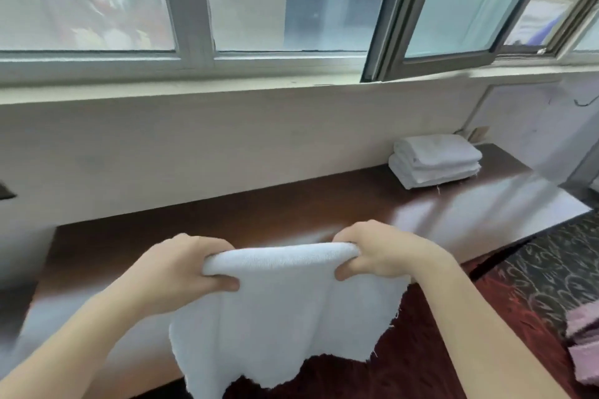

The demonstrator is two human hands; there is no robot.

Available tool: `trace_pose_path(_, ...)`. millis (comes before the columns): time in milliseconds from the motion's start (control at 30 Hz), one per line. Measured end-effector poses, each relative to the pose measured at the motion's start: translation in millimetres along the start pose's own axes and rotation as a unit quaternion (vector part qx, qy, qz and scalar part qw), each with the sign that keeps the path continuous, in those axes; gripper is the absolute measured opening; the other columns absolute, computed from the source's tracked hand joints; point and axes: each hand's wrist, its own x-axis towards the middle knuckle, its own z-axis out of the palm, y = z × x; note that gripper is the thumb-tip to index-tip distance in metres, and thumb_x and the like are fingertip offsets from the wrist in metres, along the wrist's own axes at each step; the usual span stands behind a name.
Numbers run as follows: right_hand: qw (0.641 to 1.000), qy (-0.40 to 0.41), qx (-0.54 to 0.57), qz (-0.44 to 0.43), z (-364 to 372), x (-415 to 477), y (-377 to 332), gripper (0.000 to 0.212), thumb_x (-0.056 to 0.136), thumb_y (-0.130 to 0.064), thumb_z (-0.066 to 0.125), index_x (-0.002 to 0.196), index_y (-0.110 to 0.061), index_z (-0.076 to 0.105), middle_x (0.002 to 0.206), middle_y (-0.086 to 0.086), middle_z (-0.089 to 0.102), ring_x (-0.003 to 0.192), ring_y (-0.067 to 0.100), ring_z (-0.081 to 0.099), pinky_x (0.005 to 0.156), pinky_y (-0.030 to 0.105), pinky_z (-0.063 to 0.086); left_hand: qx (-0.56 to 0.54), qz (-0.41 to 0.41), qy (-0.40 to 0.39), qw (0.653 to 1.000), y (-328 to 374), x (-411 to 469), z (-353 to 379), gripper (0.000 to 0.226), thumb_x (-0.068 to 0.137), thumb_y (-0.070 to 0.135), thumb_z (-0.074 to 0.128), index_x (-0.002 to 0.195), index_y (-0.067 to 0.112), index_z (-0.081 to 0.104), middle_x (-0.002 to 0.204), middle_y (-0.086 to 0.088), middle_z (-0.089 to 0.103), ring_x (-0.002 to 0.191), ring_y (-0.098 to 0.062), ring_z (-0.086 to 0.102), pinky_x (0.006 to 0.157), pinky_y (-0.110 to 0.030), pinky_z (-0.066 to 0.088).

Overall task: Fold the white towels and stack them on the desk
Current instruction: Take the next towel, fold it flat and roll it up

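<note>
A white towel (pixel 278 308) hangs doubled over in front of me, above the near edge of the dark wooden desk (pixel 291 204). My left hand (pixel 184 266) grips its top fold at the left end. My right hand (pixel 379 253) grips the same fold at the right end. The towel's frayed lower edges dangle below desk height. At the desk's far right, against the wall, a stack of folded white towels (pixel 434 160) lies flat.
A white wall and window sill (pixel 227 91) run behind the desk, with an open window sash (pixel 453 10) above the right side. Patterned dark carpet (pixel 551 269) lies to the right, with pink cloth (pixel 583 350) at the right edge.
</note>
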Motion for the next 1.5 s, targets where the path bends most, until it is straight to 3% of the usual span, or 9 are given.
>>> trace_pose_path(100, 0.994, 0.099, -0.045, -0.018, -29.5, 84.9, 2.2, 0.014, 0.083, -0.04, 0.07, 0.094, -0.032, 0.065, 0.095, -0.007, 0.067, 0.085, 0.016, 0.06, 0.07, 0.031, 0.045, 0.012, -0.053, 0.096, 0.994, -34.3, 61.8, -8.1, 0.021, 0.08, 0.053, 0.07, 0.098, 0.05, 0.06, 0.091, 0.022, 0.069, 0.085, -0.002, 0.063, 0.069, -0.024, 0.047)
trace_pose_path(200, 0.956, 0.24, -0.169, 0.028, -22.9, 168.2, 0.5, 0.035, 0.095, -0.018, 0.049, 0.13, -0.023, 0.048, 0.124, 0.002, 0.058, 0.107, 0.027, 0.058, 0.086, 0.038, 0.041, 0.087, -0.119, 0.191, 0.97, -87.2, 125.1, 4.3, 0.044, 0.099, 0.035, 0.053, 0.142, 0.032, 0.046, 0.147, 0.006, 0.05, 0.139, -0.023, 0.041, 0.105, -0.038, 0.038)
trace_pose_path(400, 0.98, 0.078, -0.174, 0.06, 68.4, 244.4, 16.8, 0.041, 0.102, -0.022, 0.038, 0.142, -0.018, 0.036, 0.14, 0.007, 0.05, 0.121, 0.03, 0.052, 0.095, 0.04, 0.041, 0.031, -0.054, 0.137, 0.989, -124.5, 173.5, 116.9, 0.042, 0.1, 0.036, 0.047, 0.137, 0.018, 0.055, 0.152, -0.011, 0.045, 0.136, -0.033, 0.046, 0.102, -0.046, 0.044)
trace_pose_path(533, 0.989, 0.045, -0.128, 0.063, 118.1, 267.8, 34.0, 0.051, 0.105, -0.036, 0.031, 0.152, -0.02, 0.025, 0.153, 0.004, 0.037, 0.138, 0.028, 0.035, 0.111, 0.039, 0.031, 0.008, -0.098, 0.04, 0.994, -123.0, 189.6, 173.4, 0.087, 0.081, 0.062, -0.004, 0.154, 0.026, 0.027, 0.166, -0.006, 0.009, 0.153, -0.027, 0.004, 0.121, -0.041, 0.011)
trace_pose_path(700, 0.992, 0.079, -0.086, 0.041, 150.1, 295.1, 40.1, 0.06, 0.103, -0.048, 0.017, 0.158, -0.031, 0.0, 0.166, -0.001, -0.009, 0.152, 0.026, -0.011, 0.123, 0.044, -0.006, 0.004, -0.164, 0.093, 0.982, -127.6, 208.8, 201.2, 0.074, 0.097, 0.059, 0.037, 0.155, 0.033, 0.0, 0.162, -0.004, -0.022, 0.147, -0.024, -0.026, 0.119, -0.049, -0.003)
trace_pose_path(833, 0.992, 0.097, -0.079, 0.022, 166.5, 309.8, 57.5, 0.061, 0.1, -0.056, 0.011, 0.155, -0.04, -0.01, 0.163, -0.006, -0.023, 0.149, 0.022, -0.024, 0.12, 0.051, -0.015, -0.206, -0.264, 0.233, 0.913, -138.1, 199.1, 192.6, 0.065, 0.093, 0.033, 0.064, 0.15, 0.019, 0.034, 0.163, -0.008, 0.012, 0.147, -0.027, 0.016, 0.114, -0.043, 0.028)
trace_pose_path(967, 0.991, 0.094, -0.091, 0.028, 178.5, 302.0, 80.0, 0.061, 0.097, -0.062, 0.001, 0.153, -0.044, -0.016, 0.16, -0.009, -0.029, 0.147, 0.019, -0.03, 0.115, 0.06, -0.018, -0.351, -0.374, 0.247, 0.822, -134.0, 177.3, 186.3, 0.061, 0.089, 0.037, 0.07, 0.139, 0.017, 0.041, 0.12, 0.005, 0.055, 0.104, -0.016, 0.057, 0.077, -0.025, 0.045)
trace_pose_path(1267, 0.979, 0.159, 0.04, 0.119, 160.6, 261.6, 109.8, 0.061, 0.102, -0.015, 0.038, 0.156, -0.037, 0.018, 0.157, 0.009, 0.019, 0.118, 0.022, 0.039, 0.096, 0.034, 0.047, -0.344, -0.41, 0.143, 0.832, -106.8, 153.4, 193.3, 0.028, 0.093, 0.045, 0.059, 0.106, 0.022, 0.053, 0.097, 0.013, 0.062, 0.082, -0.004, 0.059, 0.061, -0.026, 0.047)
trace_pose_path(1500, 0.986, 0.123, 0.053, 0.103, 145.0, 246.1, 130.7, 0.062, 0.098, -0.001, 0.039, 0.151, -0.032, 0.032, 0.148, -0.002, 0.028, 0.099, 0.008, 0.05, 0.075, 0.024, 0.049, -0.364, -0.392, 0.171, 0.827, -111.9, 128.5, 193.5, 0.019, 0.097, 0.041, 0.053, 0.11, 0.027, 0.054, 0.102, 0.012, 0.066, 0.09, -0.011, 0.064, 0.069, -0.036, 0.052)
